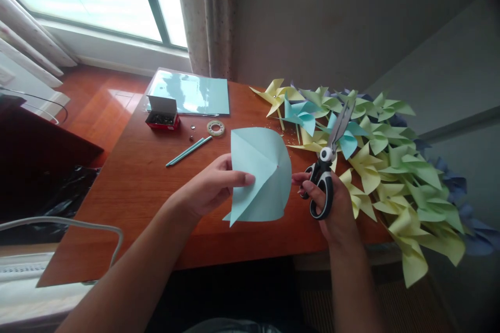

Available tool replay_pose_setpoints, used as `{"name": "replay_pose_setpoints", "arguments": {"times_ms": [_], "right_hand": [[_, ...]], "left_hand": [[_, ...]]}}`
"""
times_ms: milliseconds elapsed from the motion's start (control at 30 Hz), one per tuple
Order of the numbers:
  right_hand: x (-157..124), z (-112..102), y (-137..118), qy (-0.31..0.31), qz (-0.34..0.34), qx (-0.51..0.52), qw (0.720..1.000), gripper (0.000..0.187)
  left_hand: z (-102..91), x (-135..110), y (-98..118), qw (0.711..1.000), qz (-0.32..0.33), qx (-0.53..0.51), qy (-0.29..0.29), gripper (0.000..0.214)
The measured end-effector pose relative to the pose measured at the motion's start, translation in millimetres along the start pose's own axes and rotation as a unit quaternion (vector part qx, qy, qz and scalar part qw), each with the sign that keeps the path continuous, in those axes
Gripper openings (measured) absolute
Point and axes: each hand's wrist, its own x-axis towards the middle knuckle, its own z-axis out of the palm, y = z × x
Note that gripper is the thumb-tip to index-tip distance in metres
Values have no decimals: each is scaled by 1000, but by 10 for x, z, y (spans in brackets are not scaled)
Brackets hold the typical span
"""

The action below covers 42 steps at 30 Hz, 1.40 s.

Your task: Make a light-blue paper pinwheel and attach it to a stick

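The left hand (211, 187) reaches in from the lower left, thumb stretched rightward, fingers pinched closed. The right hand (336, 207) stands upright, fingers curled tight.

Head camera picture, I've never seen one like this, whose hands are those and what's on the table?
This single picture comes from a camera worn on a person's head, looking down at their own bare hands. The left hand pinches a pale blue paper sheet, held above the wooden table. The right hand grips black-handled scissors, blades pointing away. On the table lie a pile of paper pinwheels, a small open box, a tape roll, two thin blue sticks and more blue sheets.
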Motion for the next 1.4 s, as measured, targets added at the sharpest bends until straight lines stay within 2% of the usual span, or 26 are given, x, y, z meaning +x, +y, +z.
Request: {"name": "replay_pose_setpoints", "arguments": {"times_ms": [167, 333, 433, 567, 633, 800, 967, 1067, 1267, 1367, 1400], "right_hand": [[-21, 52, 36, 30, 32, 13, 999, 33], [-55, 79, 84, 29, -14, 0, 999, 27], [-47, 135, 116, 78, -49, 4, 996, 28], [5, 252, 137, 154, -79, 10, 985, 30], [28, 310, 133, 186, -99, -13, 978, 29], [1, 469, 63, 231, -149, -118, 954, 26], [-72, 629, -36, 209, -140, -112, 961, 29], [-102, 634, -43, 178, -111, -96, 973, 29], [-295, 372, 9, 56, -59, -12, 997, 30], [-478, 203, 2, -47, -6, 3, 999, 33], [-542, 155, -5, -55, 12, 0, 998, 35]], "left_hand": [[5, -5, 4, 1000, -7, -12, -4, 25], [32, 10, -1, 1000, -14, -24, 13, 26], [62, 39, 11, 997, 26, -66, 26, 36], [71, 91, -29, 993, 97, -61, 4, 58], [66, 112, -84, 993, 110, -37, -7, 54], [92, 141, -195, 993, 81, 83, 1, 32], [113, 159, -222, 990, 84, 94, 60, 27], [101, 168, -213, 989, 82, 84, 92, 26], [91, 166, -166, 981, 108, 54, 149, 26], [79, 163, -157, 977, 122, 58, 163, 25], [74, 161, -154, 976, 127, 58, 164, 24]]}}
